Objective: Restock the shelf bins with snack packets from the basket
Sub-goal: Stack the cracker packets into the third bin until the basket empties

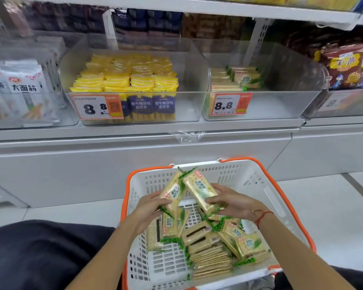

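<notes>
Left hand (149,204): fingers curled round the lower end of one cracker packet (172,193), packet tilted up and away. Right hand (228,200): thumb and fingers pinching a second packet (199,192) along its lower edge, a red cord at the wrist. Both packets lifted just above the white basket (258,185) with orange handles, tops nearly touching. Below, many more of the same packets (210,248) loose and stacked on the basket floor.

Risks, as a judgement: glossy film and end-only grips, so a slip back into the basket during the lift; a knock between the two raised packets.

Further out, the matching bin (260,105), marked 8.8, only thinly stocked at the back left. Beside it, the bin of yellow packets (126,80), nearly full: a misplacement there likely if aimed carelessly.
</notes>
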### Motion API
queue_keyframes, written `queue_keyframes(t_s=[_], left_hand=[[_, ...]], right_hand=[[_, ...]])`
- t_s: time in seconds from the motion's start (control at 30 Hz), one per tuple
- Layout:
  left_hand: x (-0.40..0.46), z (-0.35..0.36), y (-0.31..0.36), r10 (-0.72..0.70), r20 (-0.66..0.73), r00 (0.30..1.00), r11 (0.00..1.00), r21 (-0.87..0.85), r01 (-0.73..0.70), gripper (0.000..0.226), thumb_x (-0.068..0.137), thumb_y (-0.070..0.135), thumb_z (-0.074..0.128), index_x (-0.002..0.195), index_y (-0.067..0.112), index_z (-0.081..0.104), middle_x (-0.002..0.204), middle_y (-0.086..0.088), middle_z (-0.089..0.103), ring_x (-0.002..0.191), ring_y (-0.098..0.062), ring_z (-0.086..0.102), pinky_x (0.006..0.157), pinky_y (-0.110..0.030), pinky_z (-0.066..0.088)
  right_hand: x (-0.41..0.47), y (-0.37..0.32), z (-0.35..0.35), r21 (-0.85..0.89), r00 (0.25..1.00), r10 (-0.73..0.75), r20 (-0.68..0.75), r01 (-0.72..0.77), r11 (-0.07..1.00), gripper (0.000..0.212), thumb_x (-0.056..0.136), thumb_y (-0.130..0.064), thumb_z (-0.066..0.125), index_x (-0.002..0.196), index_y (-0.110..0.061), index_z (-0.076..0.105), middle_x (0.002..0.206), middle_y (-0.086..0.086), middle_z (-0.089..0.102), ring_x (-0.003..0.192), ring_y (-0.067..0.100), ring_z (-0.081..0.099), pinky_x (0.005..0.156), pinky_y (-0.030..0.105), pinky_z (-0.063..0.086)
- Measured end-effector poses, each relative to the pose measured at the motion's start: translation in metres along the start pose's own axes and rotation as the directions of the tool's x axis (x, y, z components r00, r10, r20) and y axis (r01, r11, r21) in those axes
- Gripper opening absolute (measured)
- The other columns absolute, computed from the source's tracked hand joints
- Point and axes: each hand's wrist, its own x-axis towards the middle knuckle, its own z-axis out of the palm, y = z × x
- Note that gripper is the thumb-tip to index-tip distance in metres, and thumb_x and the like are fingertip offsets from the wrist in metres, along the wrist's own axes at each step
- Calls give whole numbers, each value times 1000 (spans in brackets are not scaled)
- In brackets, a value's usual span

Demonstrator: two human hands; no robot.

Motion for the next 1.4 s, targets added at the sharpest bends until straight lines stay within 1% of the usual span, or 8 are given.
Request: queue_keyframes(t_s=[0.13, 0.27, 0.4, 0.57, 0.8, 1.07, 1.27, 1.4], left_hand=[[-1, 0, -1, 26, -85, 996, 999, -29, -28, 41, 88, 25, 67, 126, 11, 58, 105, 2, 63, 95, -15, 59, 79, -27, 48], [0, 1, -5, 8, -84, 996, 998, -57, -13, 45, 93, 36, 59, 134, 18, 51, 129, 3, 40, 112, -19, 47, 96, -35, 48], [2, 8, -5, -9, -56, 998, 996, -84, 4, 37, 98, 34, 50, 131, 17, 51, 122, 1, 50, 102, -17, 51, 83, -30, 48], [2, 15, -11, -22, -75, 997, 997, -81, 15, 26, 103, 26, 37, 103, 20, 62, 117, -11, 61, 94, -19, 57, 80, -31, 48], [3, 27, -10, -58, 41, 997, 989, -137, 63, 51, 95, 60, 33, 113, 22, 61, 111, -7, 69, 104, -20, 62, 86, -37, 48], [13, 25, -26, -84, 47, 995, 996, -22, 85, 29, 97, 33, 52, 118, 14, 59, 108, -6, 66, 94, -16, 65, 72, -29, 59], [38, 29, -31, -89, 11, 996, 996, 12, 89, 40, 91, 26, 62, 127, 18, 48, 134, -3, 51, 118, -19, 53, 71, -29, 56], [59, 20, -39, -46, -165, 985, 999, -20, 44, 41, 93, 12, 60, 130, 10, 43, 125, -6, 55, 95, -11, 58, 80, -31, 54]], right_hand=[[5, 1, -2, -103, 998, -33, -57, 27, 994, 34, 85, -5, 67, 116, -13, 56, 104, 8, 66, 88, 18, 64, 76, 30, 55], [7, 1, -3, -265, 999, -41, -9, 37, 964, 34, 83, -18, 71, 117, -19, 66, 105, 5, 69, 94, 16, 64, 84, 29, 50], [13, 1, 4, -480, 979, -173, -104, 103, 871, 39, 77, -17, 77, 114, -18, 65, 112, 7, 66, 96, 17, 64, 80, 24, 54], [23, 18, 20, -518, 869, -401, -289, 211, 829, 43, 80, -29, 75, 118, -19, 59, 114, 3, 56, 94, 14, 56, 80, 25, 51], [37, 48, 31, -319, 937, -218, -273, 125, 939, 66, 90, -35, 63, 146, -27, 30, 149, 4, 30, 130, 22, 41, 88, 29, 49], [52, 53, 14, -134, 898, -182, -400, 139, 981, 66, 81, -29, 73, 138, -14, 42, 126, 8, 53, 107, 21, 60, 92, 36, 53], [75, 56, 0, -243, 901, -190, -390, 98, 965, 65, 78, -34, 76, 133, -21, 44, 126, 7, 48, 108, 24, 60, 90, 37, 54], [91, 61, -5, -297, 934, -145, -328, 44, 954, 47, 93, -52, 47, 125, -18, 47, 113, -2, 55, 104, 19, 60, 91, 34, 51]])
